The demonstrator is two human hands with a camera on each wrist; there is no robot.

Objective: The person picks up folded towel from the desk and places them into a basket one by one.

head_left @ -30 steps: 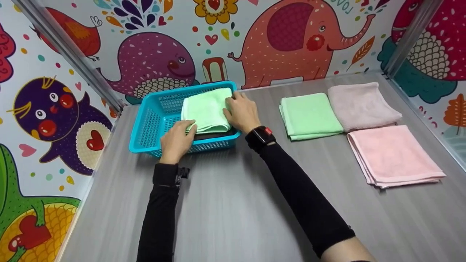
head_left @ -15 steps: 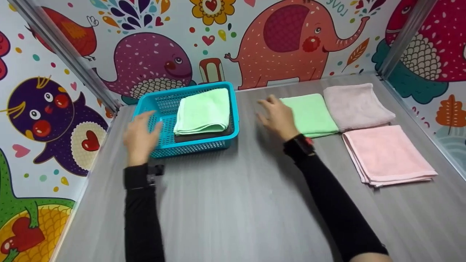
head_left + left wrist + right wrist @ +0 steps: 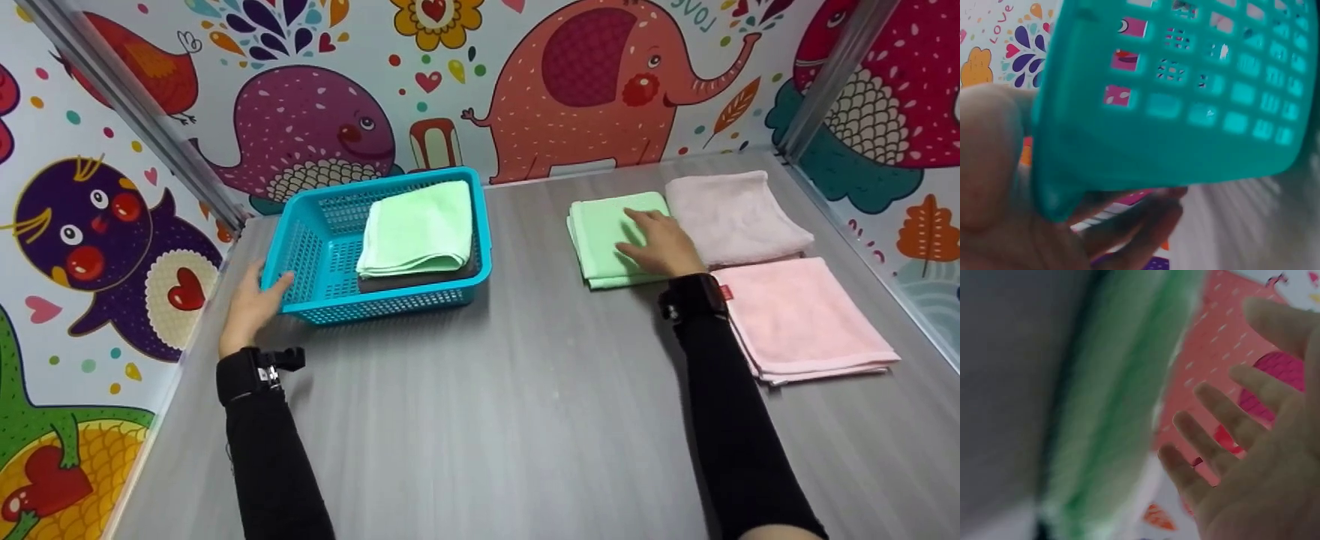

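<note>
A turquoise plastic basket (image 3: 330,310) stands at the back left of the table, with a folded light green towel (image 3: 420,229) lying on a dark folded cloth (image 3: 375,283) in its right half. My left hand (image 3: 251,307) holds the basket's left front corner; the left wrist view shows the rim (image 3: 1053,185) between thumb and fingers. Over a second folded green towel (image 3: 600,240) on the table hovers my right hand (image 3: 664,244), fingers spread. In the right wrist view its straight fingers (image 3: 1216,410) are apart from the towel's edge (image 3: 1112,399) and hold nothing.
Right of the second green towel lie a folded greyish-pink towel (image 3: 739,217) and, nearer, a folded pink towel (image 3: 810,319). A wall with painted animals (image 3: 592,97) closes off the back, with a metal corner post (image 3: 135,112) at left.
Both hands have left the green towel in the basket. My left hand moved left to the basket's corner, while my right hand swung right over the green towel on the table.
</note>
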